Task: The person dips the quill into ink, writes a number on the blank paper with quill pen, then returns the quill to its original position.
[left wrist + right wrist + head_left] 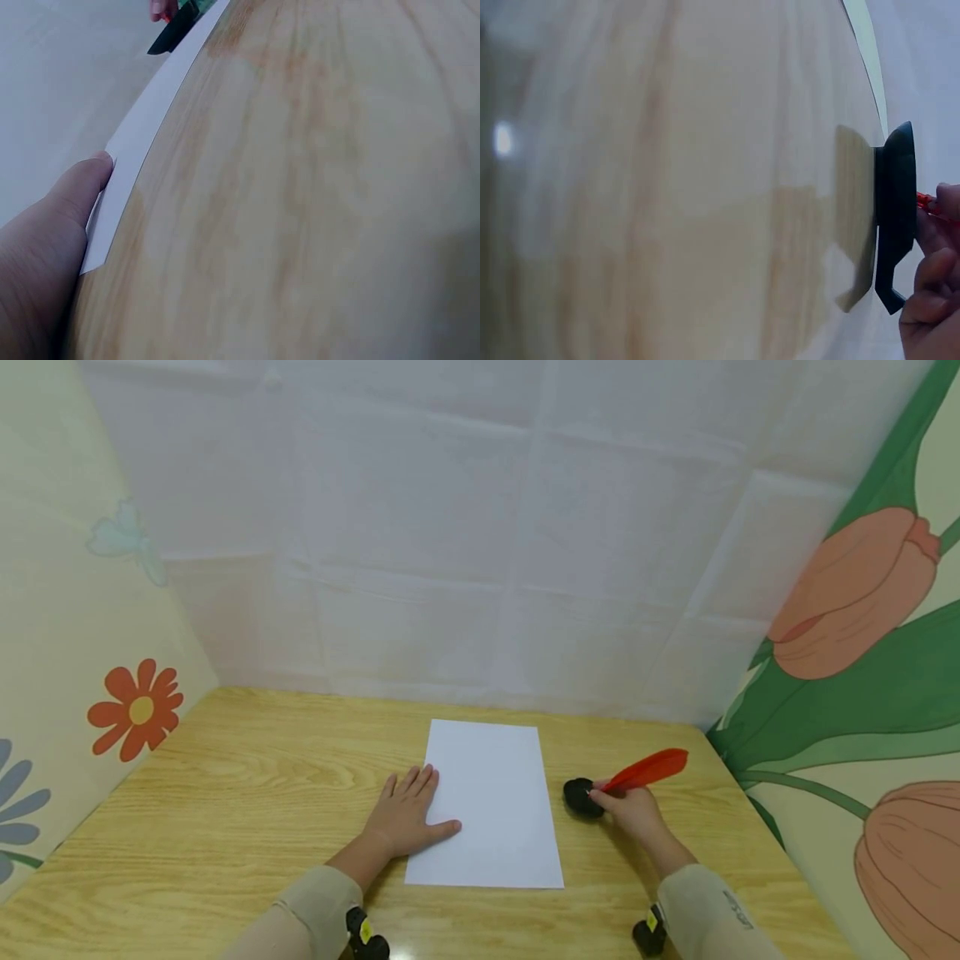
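A blank white sheet of paper (491, 802) lies upright in the middle of the wooden table. My left hand (408, 814) rests with spread fingers across the sheet's left edge, its thumb on the paper. In the left wrist view that thumb (79, 191) presses along the paper's edge. To the right of the sheet sits a small black dish (583, 798) with a low, flared side and a short projecting lip. My right hand (633, 814) pinches a red feather quill (648, 768) near its lower end, right at the dish. The quill's tip is hidden by the dish's rim.
The light wooden table (262, 777) meets a creased white cloth (405, 527) at the back. Flower-patterned panels stand at the left (75, 610) and right (900, 710). A dark wrist device with a yellow mark is worn below each hand.
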Motion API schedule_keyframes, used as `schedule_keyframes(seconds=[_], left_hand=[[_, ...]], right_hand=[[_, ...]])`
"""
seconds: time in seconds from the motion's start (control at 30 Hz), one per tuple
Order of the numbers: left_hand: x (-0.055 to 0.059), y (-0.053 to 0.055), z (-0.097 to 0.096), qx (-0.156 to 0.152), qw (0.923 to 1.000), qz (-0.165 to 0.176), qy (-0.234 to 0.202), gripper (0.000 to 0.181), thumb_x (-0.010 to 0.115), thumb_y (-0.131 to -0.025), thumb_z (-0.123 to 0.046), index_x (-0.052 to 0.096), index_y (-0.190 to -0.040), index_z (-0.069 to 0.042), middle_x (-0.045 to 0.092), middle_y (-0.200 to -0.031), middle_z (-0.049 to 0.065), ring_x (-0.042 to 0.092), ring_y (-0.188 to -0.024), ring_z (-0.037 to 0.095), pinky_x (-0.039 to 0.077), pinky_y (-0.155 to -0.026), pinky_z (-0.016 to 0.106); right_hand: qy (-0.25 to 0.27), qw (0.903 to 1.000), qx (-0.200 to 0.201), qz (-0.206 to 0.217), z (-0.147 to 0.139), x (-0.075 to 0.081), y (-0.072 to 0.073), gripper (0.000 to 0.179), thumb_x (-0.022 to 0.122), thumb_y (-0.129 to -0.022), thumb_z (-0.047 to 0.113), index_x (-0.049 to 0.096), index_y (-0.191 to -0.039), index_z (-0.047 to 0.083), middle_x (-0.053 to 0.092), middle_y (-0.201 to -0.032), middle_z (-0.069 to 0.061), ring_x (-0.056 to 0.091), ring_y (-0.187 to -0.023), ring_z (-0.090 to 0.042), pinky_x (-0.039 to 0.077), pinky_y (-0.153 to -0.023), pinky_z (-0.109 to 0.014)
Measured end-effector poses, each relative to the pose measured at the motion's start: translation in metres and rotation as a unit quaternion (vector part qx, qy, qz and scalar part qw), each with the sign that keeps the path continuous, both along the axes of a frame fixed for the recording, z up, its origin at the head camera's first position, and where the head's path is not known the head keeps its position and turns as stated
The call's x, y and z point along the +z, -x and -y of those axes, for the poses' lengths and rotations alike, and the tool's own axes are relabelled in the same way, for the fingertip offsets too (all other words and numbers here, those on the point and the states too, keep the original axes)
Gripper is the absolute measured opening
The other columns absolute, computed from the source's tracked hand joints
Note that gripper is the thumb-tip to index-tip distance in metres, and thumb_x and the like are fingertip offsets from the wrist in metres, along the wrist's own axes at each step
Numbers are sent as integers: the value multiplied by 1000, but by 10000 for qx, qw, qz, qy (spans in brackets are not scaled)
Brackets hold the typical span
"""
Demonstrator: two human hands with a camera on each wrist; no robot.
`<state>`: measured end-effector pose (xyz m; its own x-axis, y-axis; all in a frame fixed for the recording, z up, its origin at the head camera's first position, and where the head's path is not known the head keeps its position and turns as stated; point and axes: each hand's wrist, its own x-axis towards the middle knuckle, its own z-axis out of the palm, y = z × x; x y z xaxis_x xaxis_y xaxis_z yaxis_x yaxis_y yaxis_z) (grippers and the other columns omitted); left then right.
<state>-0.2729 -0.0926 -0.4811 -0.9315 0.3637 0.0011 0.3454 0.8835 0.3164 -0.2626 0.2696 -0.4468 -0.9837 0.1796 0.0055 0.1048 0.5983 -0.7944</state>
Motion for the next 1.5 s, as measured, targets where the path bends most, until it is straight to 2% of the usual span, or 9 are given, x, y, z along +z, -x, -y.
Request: schedule_keyframes(seconds=[0.17, 0.33, 0.47, 0.63, 0.9, 1.03, 1.2, 1.37, 1.5], left_hand=[[0, 1, 0, 13, 10000, 5, 20, 98, 51, -88, -70, 24, -155, -3, 21, -164, 12, 13, -153, 33, 8, -122, 58], [0, 1, 0, 24, 10000, 15, 8, 98, 51, -88, -70, 25, -155, -3, 21, -163, 13, 13, -153, 33, 8, -122, 58], [-2, 0, 0, 30, 10000, 11, 27, 99, 50, -87, -71, 25, -155, -3, 20, -164, 12, 13, -153, 33, 8, -122, 57], [-2, 0, 0, 44, 10000, 55, 66, 100, 50, -87, -72, 23, -155, -4, 18, -164, 12, 11, -153, 33, 6, -122, 57], [0, -3, -2, 86, 10000, -31, -32, 100, 51, -87, -71, 27, -154, -2, 22, -163, 14, 14, -152, 34, 8, -122, 58], [2, -4, -2, 108, 9999, -43, -48, 100, 51, -86, -71, 27, -154, -2, 23, -163, 14, 15, -152, 34, 9, -121, 58], [-1, -3, -2, 121, 9999, -52, -21, 100, 51, -86, -71, 26, -154, -3, 22, -163, 12, 14, -153, 33, 7, -122, 57], [-6, -2, -1, 123, 9998, -156, -89, 102, 51, -85, -73, 27, -154, -2, 22, -163, 13, 15, -152, 33, 6, -122, 57], [-5, -3, -2, 140, 9996, -198, -145, 102, 51, -84, -74, 28, -153, -2, 23, -162, 13, 16, -152, 34, 7, -122, 58]], right_hand=[[108, 9999, -108, 81, 1, 2, 0, 32, 70, -91, 23, 71, -113, 1, 71, -114, -19, 65, -99, -25, 53, -87, -36], [326, 9993, -174, -100, 6, 6, 3, 33, 69, -91, 23, 71, -114, -1, 71, -115, -19, 63, -114, -34, 48, -102, -47], [584, 9977, -194, -289, 14, 9, 6, 31, 69, -91, 19, 71, -113, -2, 74, -108, -17, 68, -98, -24, 54, -89, -34], [947, 9950, -177, -259, 28, 11, 11, 31, 69, -91, 19, 70, -115, -1, 74, -108, -14, 61, -83, -9, 51, -75, -23], [1309, 9905, -215, -369, 55, 13, 20, 37, 72, -90, 24, 69, -116, -1, 75, -105, -13, 68, -95, -20, 55, -88, -34], [1413, 9887, -234, -450, 69, 13, 26, 37, 73, -88, 25, 71, -115, 0, 76, -104, -10, 67, -104, -24, 53, -89, -32], [1605, 9853, -288, -514, 83, 9, 34, 33, 74, -87, 21, 72, -113, 1, 77, -100, -9, 66, -96, -18, 49, -81, -24], [1905, 9798, -229, -568, 96, 4, 40, 31, 72, -88, 16, 71, -113, -2, 75, -105, -13, 68, -104, -24, 53, -95, -35], [2050, 9763, -284, -632, 106, 3, 44, 29, 73, -87, 14, 72, -110, -2, 76, -100, -12, 69, -101, -24, 53, -97, -38]])
